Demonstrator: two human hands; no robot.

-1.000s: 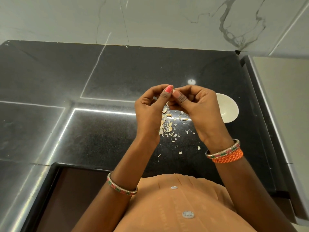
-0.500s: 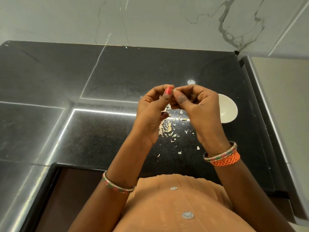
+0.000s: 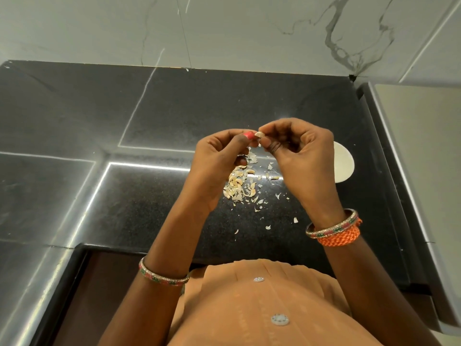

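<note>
Both hands are raised above a black stone counter (image 3: 149,196). Between their fingertips is a small pale garlic clove (image 3: 260,134). My left hand (image 3: 219,166) pinches it with thumb and forefinger, and my right hand (image 3: 304,156) pinches it from the other side. A thin bit of skin hangs under the clove. Below the hands lies a pile of garlic cloves and papery peels (image 3: 240,186) on the counter.
A small white bowl (image 3: 345,163) stands on the counter to the right, partly behind my right hand. Loose peel flakes (image 3: 268,227) are scattered toward the counter's front edge. A marble wall (image 3: 224,28) rises behind, and a pale raised surface (image 3: 424,146) borders the right side.
The hands have drawn slightly apart, so the clove now shows between the fingertips. More of the pile under them is visible.
</note>
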